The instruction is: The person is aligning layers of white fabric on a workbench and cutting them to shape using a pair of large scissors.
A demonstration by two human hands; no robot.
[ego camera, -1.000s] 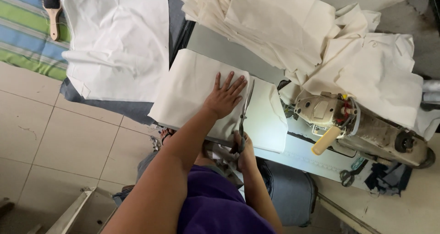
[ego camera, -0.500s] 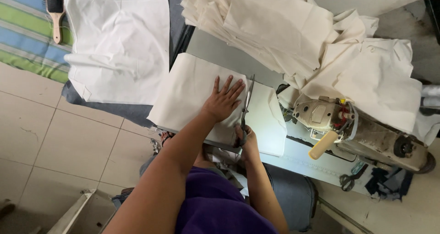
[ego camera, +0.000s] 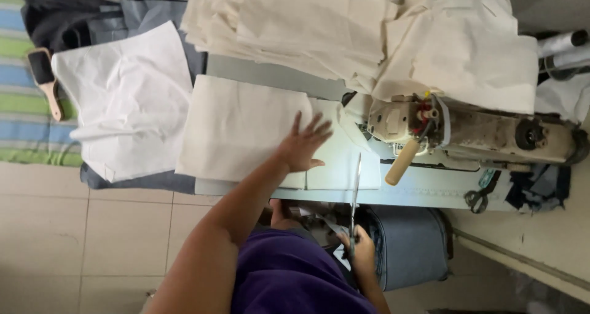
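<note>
My left hand (ego camera: 302,145) lies flat, fingers spread, on a folded cream cloth piece (ego camera: 239,129) on the sewing table (ego camera: 424,191). Low by the table's near edge, my right hand (ego camera: 359,247) is closed around the handles of long scissors (ego camera: 355,191), whose blades point up toward the cloth's right end. Just right of the cloth stands the sewing machine (ego camera: 467,135), with a cream thread cone (ego camera: 401,162) leaning in front of it.
A big heap of cream fabric (ego camera: 344,25) covers the back of the table and the machine. A white cloth sheet (ego camera: 126,99) lies on grey fabric at left, beside a wooden brush (ego camera: 46,80) on a striped mat. Small snips (ego camera: 476,198) rest at right.
My right hand has drawn the scissors back from the cloth toward my body. My left hand stays pressed flat on the cloth. The camera view has shifted.
</note>
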